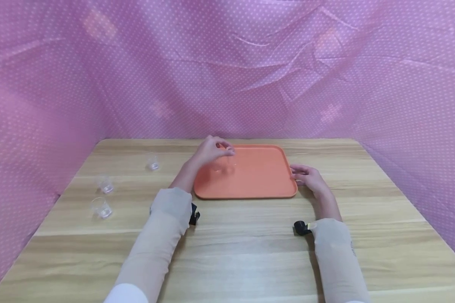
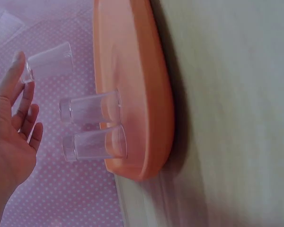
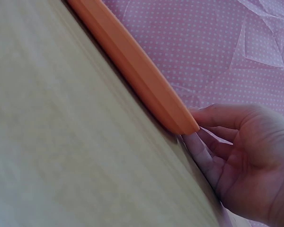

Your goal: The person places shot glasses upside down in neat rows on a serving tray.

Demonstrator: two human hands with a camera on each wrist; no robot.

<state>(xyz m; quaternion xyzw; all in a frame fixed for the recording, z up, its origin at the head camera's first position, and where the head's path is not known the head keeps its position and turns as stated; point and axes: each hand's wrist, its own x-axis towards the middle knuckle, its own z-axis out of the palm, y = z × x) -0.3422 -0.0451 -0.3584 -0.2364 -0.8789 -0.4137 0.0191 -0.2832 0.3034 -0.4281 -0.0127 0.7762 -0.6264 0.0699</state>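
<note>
My left hand (image 1: 214, 150) pinches a small clear glass (image 2: 49, 61) by its thick base, mouth down, over the left part of the orange tray (image 1: 261, 172). In the left wrist view, two more clear glasses stand upside down on the tray near its end, one glass (image 2: 90, 108) beside the other glass (image 2: 95, 144). At the tray's right edge, my right hand (image 1: 311, 179) holds the rim between its fingers, with one finger at the top of the rim and another at its underside in the right wrist view (image 3: 248, 151).
Three clear glasses stand apart on the left of the wooden table (image 1: 242, 252): a far glass (image 1: 153, 163), a middle glass (image 1: 106, 185) and a near glass (image 1: 103, 209). Pink dotted cloth (image 1: 227, 84) hangs behind the table and along both sides.
</note>
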